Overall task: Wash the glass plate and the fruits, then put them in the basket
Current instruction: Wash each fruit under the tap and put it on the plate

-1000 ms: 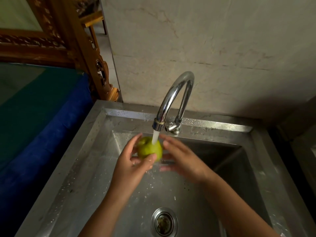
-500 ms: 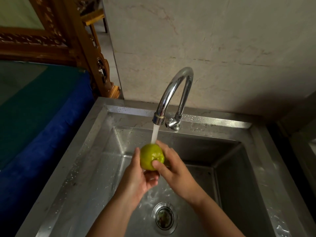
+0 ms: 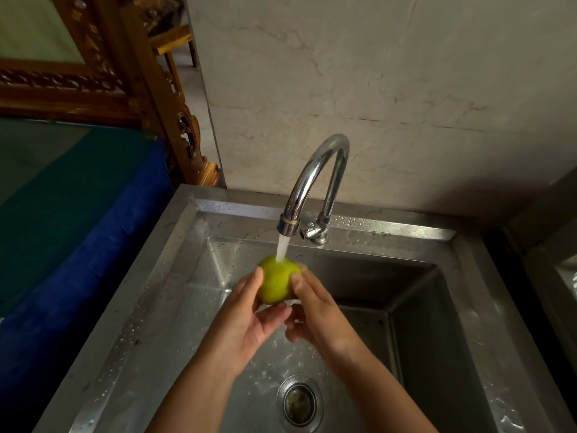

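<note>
A green fruit [image 3: 278, 282] sits right under the tap [image 3: 315, 182], the water stream [image 3: 282, 249] landing on its top, above the sink [image 3: 175, 307] basin and up from the drain [image 3: 299, 400]. The left hand [image 3: 246, 323] cups it from below and the left with fingers half-curled, while the right hand [image 3: 315, 310] presses its thumb and fingers to the right side, so both hold it. No writing can be read; the basin lies open around the hands, and a blue cloth [image 3: 78, 245] borders the sink's left rim.
</note>
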Demonstrator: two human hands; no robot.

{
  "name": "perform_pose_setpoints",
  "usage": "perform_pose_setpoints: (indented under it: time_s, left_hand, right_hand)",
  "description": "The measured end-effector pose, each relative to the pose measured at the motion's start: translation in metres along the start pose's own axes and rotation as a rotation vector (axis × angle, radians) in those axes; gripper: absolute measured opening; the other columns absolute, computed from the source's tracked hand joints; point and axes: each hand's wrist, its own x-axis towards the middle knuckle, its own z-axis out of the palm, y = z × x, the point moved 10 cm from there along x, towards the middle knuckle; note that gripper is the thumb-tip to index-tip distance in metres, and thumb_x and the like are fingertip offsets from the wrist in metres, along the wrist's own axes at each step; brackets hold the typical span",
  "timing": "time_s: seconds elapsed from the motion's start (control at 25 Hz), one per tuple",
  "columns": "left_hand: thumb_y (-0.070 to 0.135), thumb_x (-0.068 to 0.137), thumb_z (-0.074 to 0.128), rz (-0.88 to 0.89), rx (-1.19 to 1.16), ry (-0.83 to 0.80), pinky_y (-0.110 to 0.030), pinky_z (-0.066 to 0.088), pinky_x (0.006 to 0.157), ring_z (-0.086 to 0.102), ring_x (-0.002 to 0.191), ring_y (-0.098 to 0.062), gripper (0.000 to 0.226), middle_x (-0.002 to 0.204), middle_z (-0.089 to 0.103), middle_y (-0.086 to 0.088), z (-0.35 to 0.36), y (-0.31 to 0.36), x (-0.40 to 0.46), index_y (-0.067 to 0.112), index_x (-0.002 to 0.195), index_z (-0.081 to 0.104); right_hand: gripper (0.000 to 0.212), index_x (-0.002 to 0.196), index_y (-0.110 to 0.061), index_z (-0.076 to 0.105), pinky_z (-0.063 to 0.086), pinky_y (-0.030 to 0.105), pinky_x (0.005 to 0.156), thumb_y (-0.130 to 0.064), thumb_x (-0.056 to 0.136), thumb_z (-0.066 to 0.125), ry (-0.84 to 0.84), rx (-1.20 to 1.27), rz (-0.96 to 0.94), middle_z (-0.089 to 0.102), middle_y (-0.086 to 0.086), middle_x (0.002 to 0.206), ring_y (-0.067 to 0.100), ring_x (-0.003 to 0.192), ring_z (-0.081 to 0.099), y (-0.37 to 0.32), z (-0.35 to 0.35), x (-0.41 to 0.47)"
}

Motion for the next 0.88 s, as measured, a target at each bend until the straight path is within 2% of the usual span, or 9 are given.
perform_pose_setpoints:
  time_s: [0.08,0.16,0.24,0.32,0.44,0.6,0.76,0.84,0.88]
  left_hand:
    - [0.034,0.077,0.062,-0.135,-0.217,0.07,-0.028,0.057,0.047,0.071,0.061,-0.025,0.043,0.099,0.062,-0.026,0.0,-0.015,0.002,0.008,0.111,0.055]
    - [0.036,0.079,0.061,-0.228,-0.288,0.104,-0.031,0.057,0.044,0.071,0.061,-0.031,0.041,0.081,0.07,-0.029,0.003,-0.028,0.001,0.005,0.104,0.055]
    - [0.042,0.081,0.058,-0.268,-0.331,0.114,-0.033,0.057,0.043,0.072,0.063,-0.033,0.044,0.077,0.071,-0.03,0.004,-0.035,0.001,0.003,0.102,0.055]
    - [0.042,0.082,0.056,-0.275,-0.38,0.121,-0.033,0.057,0.042,0.072,0.063,-0.033,0.044,0.085,0.069,-0.03,0.003,-0.036,0.001,0.005,0.106,0.056]
    - [0.039,0.082,0.059,-0.268,-0.423,0.148,-0.033,0.057,0.043,0.072,0.064,-0.034,0.044,0.095,0.064,-0.031,-0.004,-0.035,0.0,0.006,0.11,0.056]
    - [0.037,0.082,0.059,-0.274,-0.44,0.174,-0.033,0.058,0.043,0.071,0.066,-0.036,0.041,0.103,0.059,-0.031,-0.012,-0.037,0.0,0.006,0.108,0.056]
    - [0.035,0.081,0.061,-0.283,-0.433,0.159,-0.034,0.058,0.044,0.071,0.065,-0.036,0.036,0.098,0.058,-0.03,-0.007,-0.037,-0.004,0.004,0.1,0.058]
    - [0.03,0.081,0.062,-0.243,-0.384,0.18,-0.037,0.06,0.05,0.068,0.078,-0.035,0.031,0.104,0.058,-0.029,-0.01,-0.032,-0.008,0.007,0.103,0.057]
    - [0.026,0.082,0.062,-0.201,-0.328,0.194,-0.037,0.06,0.053,0.065,0.085,-0.034,0.028,0.109,0.057,-0.027,-0.013,-0.027,-0.011,0.009,0.104,0.057]
  right_hand:
    - [0.026,0.105,-0.023,0.06,0.042,0.02,0.043,-0.031,0.096,0.038,0.142,-0.166,-0.006,0.059,-0.003,0.074,0.007,0.048,0.05,-0.005,-0.023,0.003]
    - [0.028,0.115,-0.016,0.059,0.044,0.021,0.054,-0.018,0.095,0.039,0.357,-0.437,-0.1,0.06,-0.001,0.088,0.01,0.063,0.055,-0.031,-0.057,0.013]
    - [0.038,0.128,-0.015,0.05,0.046,0.027,0.085,-0.008,0.092,0.04,0.435,-0.749,-0.251,0.055,0.005,0.113,0.016,0.101,0.053,-0.067,-0.069,0.029]
    - [0.048,0.136,-0.014,0.041,0.033,0.036,0.107,-0.003,0.09,0.041,0.345,-0.997,-0.329,0.044,0.01,0.139,0.024,0.128,0.038,-0.085,-0.059,0.052]
    - [0.047,0.134,-0.014,0.043,0.038,0.043,0.104,-0.003,0.088,0.039,0.209,-1.17,-0.315,0.049,0.012,0.138,0.03,0.127,0.041,-0.079,-0.05,0.076]
    - [0.054,0.136,-0.015,0.041,0.041,0.04,0.103,-0.001,0.084,0.041,0.297,-1.234,-0.377,0.047,0.007,0.14,0.027,0.126,0.043,-0.058,-0.06,0.062]
    - [0.066,0.144,-0.024,0.021,0.019,0.046,0.115,-0.006,0.084,0.042,0.329,-1.359,-0.24,0.027,-0.003,0.153,0.015,0.141,0.022,-0.014,-0.066,0.043]
    - [0.074,0.146,-0.03,0.009,0.01,0.05,0.116,-0.01,0.085,0.047,0.276,-1.284,-0.161,0.02,-0.003,0.156,0.015,0.143,0.016,-0.01,-0.064,0.036]
    - [0.079,0.145,-0.033,0.008,0.014,0.049,0.116,-0.011,0.083,0.052,0.265,-1.179,-0.181,0.026,0.0,0.153,0.018,0.141,0.02,-0.019,-0.061,0.028]
